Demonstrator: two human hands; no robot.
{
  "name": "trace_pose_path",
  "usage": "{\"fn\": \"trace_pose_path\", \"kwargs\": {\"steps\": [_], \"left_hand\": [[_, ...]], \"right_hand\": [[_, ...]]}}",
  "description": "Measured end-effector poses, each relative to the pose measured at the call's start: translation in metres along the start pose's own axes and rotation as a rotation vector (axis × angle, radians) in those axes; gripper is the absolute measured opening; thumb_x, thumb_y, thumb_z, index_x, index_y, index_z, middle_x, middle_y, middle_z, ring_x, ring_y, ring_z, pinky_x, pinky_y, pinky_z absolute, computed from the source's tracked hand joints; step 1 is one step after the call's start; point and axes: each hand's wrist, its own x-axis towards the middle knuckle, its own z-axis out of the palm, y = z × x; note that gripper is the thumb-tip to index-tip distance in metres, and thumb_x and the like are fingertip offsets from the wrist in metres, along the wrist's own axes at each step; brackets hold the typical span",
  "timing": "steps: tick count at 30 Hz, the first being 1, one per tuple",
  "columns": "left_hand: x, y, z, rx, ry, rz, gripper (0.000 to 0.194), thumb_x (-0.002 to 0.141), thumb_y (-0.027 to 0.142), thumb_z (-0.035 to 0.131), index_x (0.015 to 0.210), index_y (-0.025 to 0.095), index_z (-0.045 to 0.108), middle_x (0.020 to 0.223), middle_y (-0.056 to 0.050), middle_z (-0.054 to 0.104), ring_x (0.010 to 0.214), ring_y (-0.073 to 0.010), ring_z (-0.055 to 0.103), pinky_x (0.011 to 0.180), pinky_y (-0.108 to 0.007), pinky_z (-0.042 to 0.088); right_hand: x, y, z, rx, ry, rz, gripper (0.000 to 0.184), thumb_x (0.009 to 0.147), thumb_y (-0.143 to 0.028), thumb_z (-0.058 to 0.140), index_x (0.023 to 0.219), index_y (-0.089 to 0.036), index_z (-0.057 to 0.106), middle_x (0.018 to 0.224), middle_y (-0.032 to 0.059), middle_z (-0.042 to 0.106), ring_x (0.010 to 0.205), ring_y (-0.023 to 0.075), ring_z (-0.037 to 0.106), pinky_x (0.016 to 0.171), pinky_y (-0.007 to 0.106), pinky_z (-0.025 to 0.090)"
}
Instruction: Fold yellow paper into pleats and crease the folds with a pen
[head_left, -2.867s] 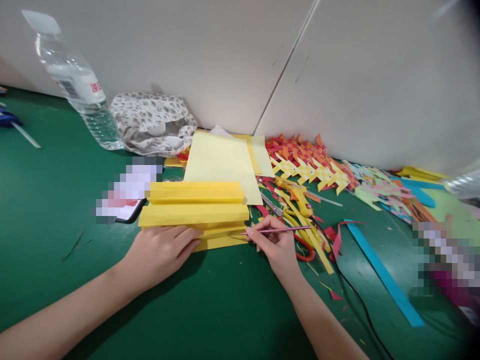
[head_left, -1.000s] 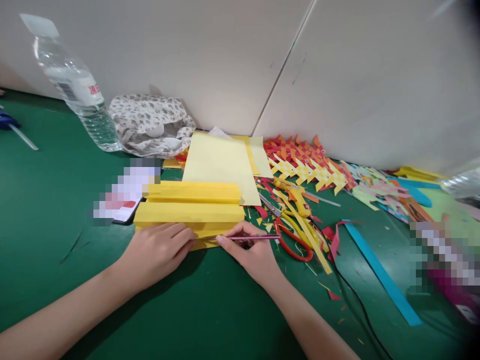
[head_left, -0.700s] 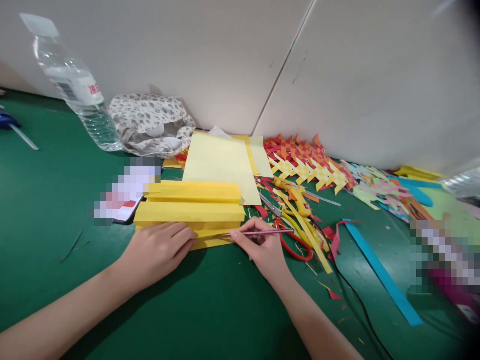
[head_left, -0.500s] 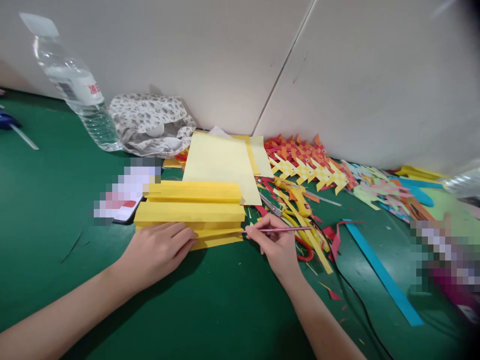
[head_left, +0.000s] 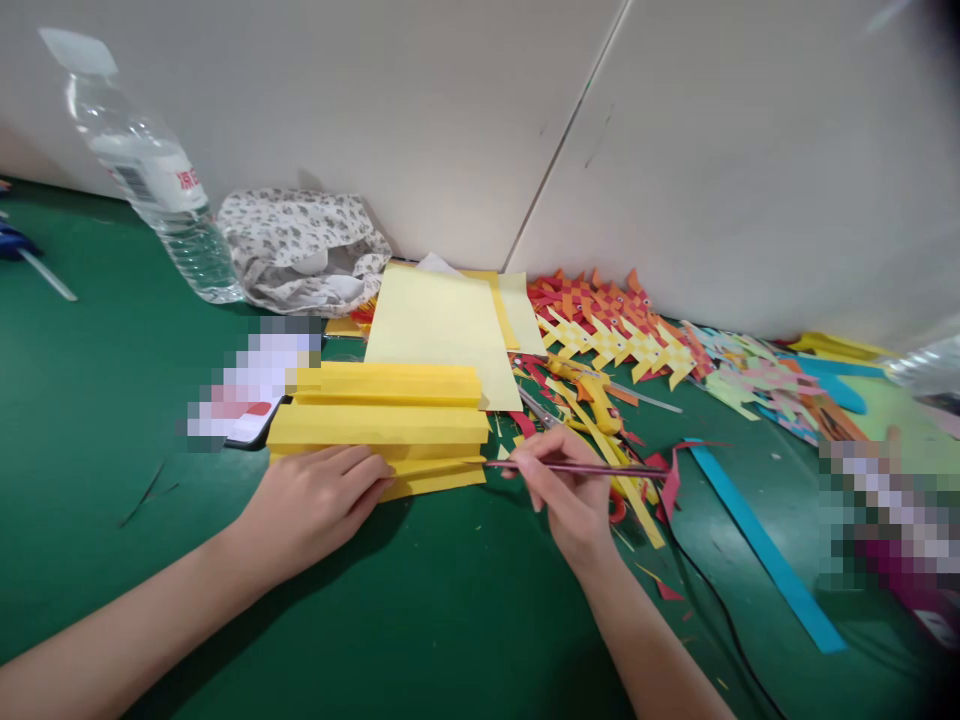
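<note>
A pleated sheet of yellow paper (head_left: 382, 424) lies on the green table, its folds running left to right. My left hand (head_left: 319, 500) rests flat over the near left part of the paper, pressing it down. The fingers are stretched toward the right and hold nothing. Just off the paper's right end, my right hand (head_left: 562, 490) pinches a slim purple pen-like tool (head_left: 622, 469) whose thin tip points left at the near fold. What kind of tool it is I cannot tell. Red-handled scissors (head_left: 544, 405) lie partly hidden behind this hand.
A phone (head_left: 255, 390) lies left of the paper, near a water bottle (head_left: 161, 180) and a patterned cloth bag (head_left: 304, 250). Pale yellow sheets (head_left: 442, 310) lie behind. To the right are a yellow glue gun (head_left: 600, 395), woven paper fish (head_left: 622, 335), paper scraps and a blue strip (head_left: 765, 545).
My right hand first slid the tool leftward along the near fold, then drew it back right, past the paper's right end. My left hand stays pressed on the paper.
</note>
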Motion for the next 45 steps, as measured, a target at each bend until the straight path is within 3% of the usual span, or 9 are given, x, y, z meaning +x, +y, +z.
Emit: {"fn": "trace_pose_path", "kwargs": {"steps": [4, 10, 19, 32, 40, 45], "left_hand": [[0.001, 0.000, 0.000, 0.005, 0.010, 0.005, 0.015, 0.090, 0.022, 0.048, 0.080, 0.022, 0.059, 0.066, 0.003, 0.066, 0.054, -0.0147, 0.061, 0.045, -0.025, 0.034], [0.001, 0.000, -0.001, 0.017, -0.001, 0.013, 0.019, 0.089, 0.020, 0.045, 0.079, 0.022, 0.061, 0.064, 0.002, 0.065, 0.054, -0.0141, 0.060, 0.045, -0.024, 0.033], [0.001, 0.000, -0.001, 0.016, 0.007, 0.007, 0.018, 0.090, 0.022, 0.046, 0.078, 0.021, 0.060, 0.065, 0.002, 0.066, 0.054, -0.0145, 0.061, 0.045, -0.025, 0.033], [0.001, 0.001, -0.001, -0.006, 0.005, 0.005, 0.015, 0.091, 0.022, 0.046, 0.081, 0.022, 0.058, 0.068, 0.003, 0.067, 0.056, -0.0157, 0.063, 0.045, -0.026, 0.036], [0.000, 0.001, -0.001, -0.041, -0.022, -0.026, 0.015, 0.091, 0.025, 0.047, 0.081, 0.022, 0.058, 0.071, 0.003, 0.069, 0.056, -0.0148, 0.063, 0.046, -0.025, 0.037], [0.000, 0.001, 0.000, -0.030, -0.014, -0.027, 0.014, 0.091, 0.025, 0.047, 0.082, 0.023, 0.058, 0.072, 0.004, 0.069, 0.056, -0.0147, 0.063, 0.045, -0.025, 0.035]], "right_hand": [[-0.007, -0.004, 0.016, 0.007, -0.280, 0.166, 0.015, 0.081, -0.035, 0.061, 0.077, -0.021, 0.061, 0.066, 0.0015, 0.065, 0.051, 0.0135, 0.053, 0.047, 0.025, 0.039], [-0.008, -0.002, 0.030, -0.105, -0.351, 0.265, 0.013, 0.080, -0.032, 0.062, 0.075, -0.020, 0.064, 0.071, 0.0039, 0.067, 0.061, 0.0158, 0.059, 0.050, 0.024, 0.040], [-0.001, 0.004, 0.017, -0.088, -0.203, 0.271, 0.018, 0.076, -0.033, 0.064, 0.067, -0.018, 0.061, 0.058, 0.0001, 0.063, 0.037, 0.0068, 0.035, 0.036, 0.021, 0.025], [0.009, 0.007, -0.019, -0.258, 0.039, 0.066, 0.014, 0.071, -0.020, 0.058, 0.057, -0.020, 0.057, 0.051, -0.0023, 0.055, 0.040, 0.0095, 0.038, 0.040, 0.024, 0.026], [0.002, 0.004, -0.018, -0.141, -0.070, -0.135, 0.011, 0.072, -0.016, 0.058, 0.062, -0.020, 0.057, 0.056, -0.0013, 0.056, 0.051, 0.0141, 0.051, 0.046, 0.025, 0.037], [0.003, 0.005, -0.019, -0.010, 0.110, -0.199, 0.007, 0.076, -0.018, 0.059, 0.069, -0.020, 0.061, 0.065, 0.0001, 0.061, 0.046, 0.0108, 0.049, 0.041, 0.023, 0.035]]}}
